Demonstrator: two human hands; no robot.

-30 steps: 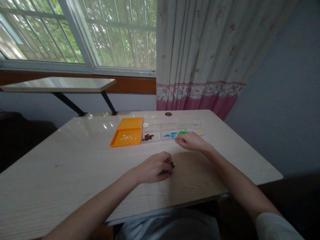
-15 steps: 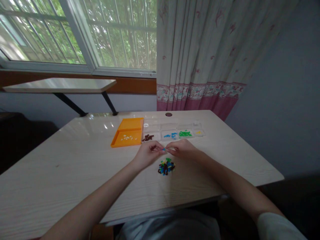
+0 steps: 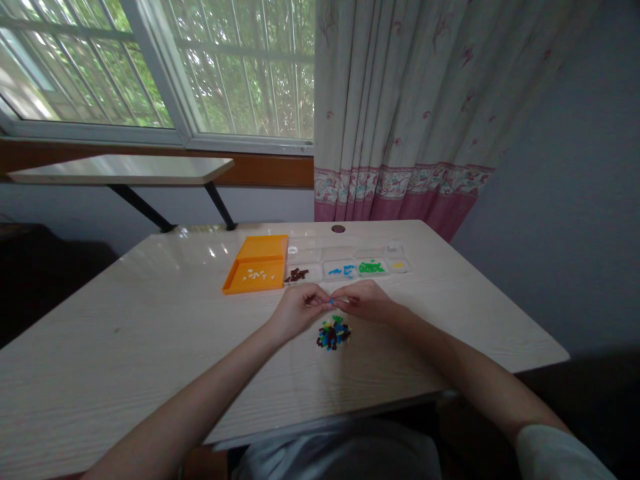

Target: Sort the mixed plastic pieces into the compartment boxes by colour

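Observation:
My left hand (image 3: 297, 309) and my right hand (image 3: 364, 301) meet fingertip to fingertip above the pale wooden table (image 3: 150, 333). Both are pinched, and a tiny blue piece (image 3: 331, 301) shows between them. Just below the hands lies a small pile of mixed coloured pieces (image 3: 333, 333) in blue, green, dark and yellow. Beyond the hands stands a clear divided tray (image 3: 345, 261) with brown, blue, green and yellow pieces sorted into separate compartments. Left of it sits an orange tray (image 3: 257, 265) holding several whitish pieces.
A round cable hole (image 3: 338, 229) marks the table's far edge. Behind it hang a patterned curtain (image 3: 400, 113) and a barred window (image 3: 150, 67). A second tabletop (image 3: 120, 168) on black legs stands at the back left. The table's right corner (image 3: 563, 350) is near my right forearm.
One second ago my left hand rested on the pile and my right hand was at the clear tray. Both have since come together above the pile, which is uncovered. Little has moved in the last half second.

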